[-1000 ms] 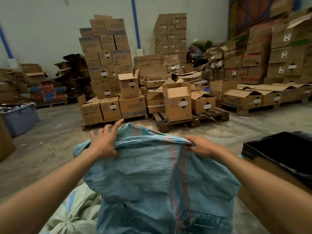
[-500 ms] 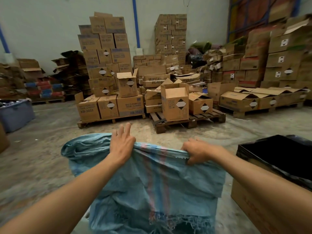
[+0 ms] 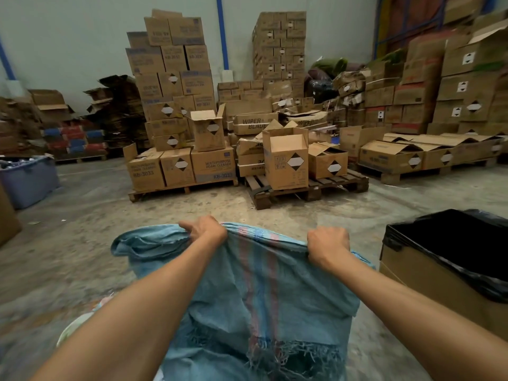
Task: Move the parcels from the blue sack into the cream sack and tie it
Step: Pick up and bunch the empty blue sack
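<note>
blue sack (image 3: 264, 284), limp, red-striped, frayed hem

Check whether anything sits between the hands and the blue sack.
Nothing visible does. The left hand and the right hand each have a grip on the upper edge of the blue sack, fingers curled around the fabric. The box lined with black plastic stands off to the right, clear of both arms.

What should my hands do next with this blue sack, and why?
Probably keep lifting and shake. Your left hand and right hand both grip the upper edge of the blue sack, whose frayed end hangs downward, so anything left inside would likely drop out. The cream sack barely shows, lower left.
</note>
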Available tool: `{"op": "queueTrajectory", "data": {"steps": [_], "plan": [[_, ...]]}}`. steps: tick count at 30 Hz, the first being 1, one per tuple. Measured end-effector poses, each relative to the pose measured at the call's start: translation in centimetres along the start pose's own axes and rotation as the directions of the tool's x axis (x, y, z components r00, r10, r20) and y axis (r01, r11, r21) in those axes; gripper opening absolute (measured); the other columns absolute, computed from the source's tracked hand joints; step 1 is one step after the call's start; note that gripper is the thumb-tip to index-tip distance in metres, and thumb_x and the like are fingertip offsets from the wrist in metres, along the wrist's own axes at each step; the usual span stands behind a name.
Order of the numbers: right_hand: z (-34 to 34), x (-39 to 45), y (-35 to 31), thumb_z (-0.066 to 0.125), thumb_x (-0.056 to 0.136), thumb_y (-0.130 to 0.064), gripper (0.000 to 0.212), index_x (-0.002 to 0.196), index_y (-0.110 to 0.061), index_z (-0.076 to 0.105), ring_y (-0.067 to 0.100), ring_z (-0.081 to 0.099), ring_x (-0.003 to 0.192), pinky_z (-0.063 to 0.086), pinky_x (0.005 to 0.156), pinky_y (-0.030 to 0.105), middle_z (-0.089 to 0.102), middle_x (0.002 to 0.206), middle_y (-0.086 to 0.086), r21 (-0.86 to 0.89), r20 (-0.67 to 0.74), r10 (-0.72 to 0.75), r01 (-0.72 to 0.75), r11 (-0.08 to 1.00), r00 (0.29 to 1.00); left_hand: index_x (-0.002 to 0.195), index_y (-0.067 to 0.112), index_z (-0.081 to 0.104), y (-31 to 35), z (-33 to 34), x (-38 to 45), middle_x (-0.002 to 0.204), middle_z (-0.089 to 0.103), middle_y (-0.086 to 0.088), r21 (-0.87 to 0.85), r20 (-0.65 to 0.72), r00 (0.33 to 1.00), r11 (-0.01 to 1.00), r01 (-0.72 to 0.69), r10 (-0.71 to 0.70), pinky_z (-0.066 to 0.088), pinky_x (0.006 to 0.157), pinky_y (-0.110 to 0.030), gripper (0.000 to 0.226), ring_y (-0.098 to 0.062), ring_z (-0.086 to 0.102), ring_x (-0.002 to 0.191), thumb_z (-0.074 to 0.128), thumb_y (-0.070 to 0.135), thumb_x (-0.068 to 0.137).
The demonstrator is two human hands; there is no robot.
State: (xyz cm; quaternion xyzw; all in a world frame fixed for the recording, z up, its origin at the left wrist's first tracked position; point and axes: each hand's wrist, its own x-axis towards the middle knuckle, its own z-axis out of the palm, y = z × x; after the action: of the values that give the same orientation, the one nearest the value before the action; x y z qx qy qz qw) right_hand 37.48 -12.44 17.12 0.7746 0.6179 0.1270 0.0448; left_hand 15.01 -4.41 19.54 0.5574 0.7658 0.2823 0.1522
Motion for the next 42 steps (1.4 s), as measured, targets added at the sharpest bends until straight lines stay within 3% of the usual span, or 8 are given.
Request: {"op": "queueTrajectory", "data": {"steps": [7,10,15,18,22,30,34,42], "plan": [[0.6,0.2,2.1,0.041,0.086,-0.004,0.024,0.077,-0.004,0.063,0.022,0.064,0.049,0.055,0.054,0.032,0.068,0.055,0.009,0.553,0.369,0.043,-0.257,0.792,0.929,0.103,0.018,0.072,-0.7,0.1,-0.6,0.151,0.021,-0.020,-0.564,-0.035,0.999,0.826,-0.018,-0.002,0.027,0.115,-0.024,0.023,-0.033,0.038,0.134,0.070,0.013,0.080],[0.3,0.5,3.7,0.035,0.091,-0.003,0.031,0.100,0.001,0.065,0.032,0.073,0.064,0.062,0.059,0.040,0.073,0.074,0.017,0.657,0.351,0.059,-0.290,0.696,0.935,0.071,0.025,0.065,-1.8,0.0,0.3,0.151,0.035,-0.013,-0.548,-0.071,0.972,0.805,-0.226,0.225,0.037,0.112,-0.040,0.024,-0.028,0.042,0.135,0.079,0.028,0.052],[-1.4,1.6,5.9,0.051,0.094,-0.011,0.022,0.115,-0.016,0.052,0.023,0.062,0.074,0.053,0.049,0.031,0.059,0.096,0.010,0.848,0.233,-0.084,-0.160,0.504,0.969,0.063,0.017,0.065,-0.9,-3.0,0.5,0.129,0.059,0.000,-0.670,0.057,0.853,0.653,-0.353,0.519,0.047,0.076,-0.029,0.016,-0.011,0.057,0.103,0.067,0.003,0.056],[-2.6,2.6,6.3,0.062,0.094,-0.024,0.028,0.118,-0.021,0.048,0.017,0.062,0.098,0.053,0.062,0.027,0.058,0.113,0.003,0.936,0.044,-0.191,0.026,0.351,0.981,0.105,0.005,0.070,0.5,-5.6,0.8,0.109,0.066,-0.015,-0.809,0.245,0.747,0.555,-0.194,0.618,0.047,0.088,-0.043,0.055,-0.029,0.058,0.098,0.052,0.004,0.053],[-4.5,4.5,5.4,0.066,0.091,-0.037,0.057,0.135,-0.025,0.033,0.011,0.053,0.114,0.053,0.086,0.028,0.049,0.132,0.003,0.981,-0.113,-0.193,0.140,0.134,0.975,0.116,0.008,0.063,4.0,-8.3,0.3,0.099,0.066,-0.013,-0.892,0.361,0.627,0.452,0.016,0.690,0.049,0.089,-0.043,0.059,-0.027,0.062,0.092,0.044,0.003,0.060],[-6.2,5.8,0.3,0.092,0.049,-0.054,0.123,0.134,-0.044,0.003,0.020,0.054,0.125,0.043,0.107,0.052,0.053,0.139,0.003,0.892,-0.212,-0.078,0.161,-0.422,0.974,0.098,0.006,0.069,9.2,-7.9,-1.0,0.095,0.066,-0.013,-0.957,0.199,0.671,-0.007,0.290,0.715,0.044,0.099,-0.046,0.045,-0.030,0.061,0.089,0.040,0.013,0.065],[-5.4,5.9,-0.9,0.095,0.043,-0.052,0.140,0.148,-0.041,0.003,0.022,0.050,0.130,0.040,0.111,0.048,0.044,0.145,0.001,0.913,-0.224,-0.221,0.126,-0.387,0.949,0.116,0.000,0.061,10.5,-6.8,-1.2,0.109,0.061,-0.019,-0.960,0.274,0.592,0.175,0.221,0.758,0.039,0.106,-0.052,0.052,-0.034,0.056,0.102,0.044,0.012,0.068],[-4.6,5.5,-1.4,0.081,0.073,-0.002,0.054,0.120,-0.012,0.056,0.023,0.070,0.101,0.059,0.083,0.034,0.071,0.110,0.010,0.937,-0.158,-0.060,0.130,-0.325,0.986,0.131,0.005,0.055,12.1,-4.3,-1.2,0.125,0.063,-0.018,-0.866,0.358,0.505,0.482,-0.135,0.785,0.049,0.099,-0.043,0.061,-0.031,0.061,0.115,0.051,-0.005,0.071]]}}
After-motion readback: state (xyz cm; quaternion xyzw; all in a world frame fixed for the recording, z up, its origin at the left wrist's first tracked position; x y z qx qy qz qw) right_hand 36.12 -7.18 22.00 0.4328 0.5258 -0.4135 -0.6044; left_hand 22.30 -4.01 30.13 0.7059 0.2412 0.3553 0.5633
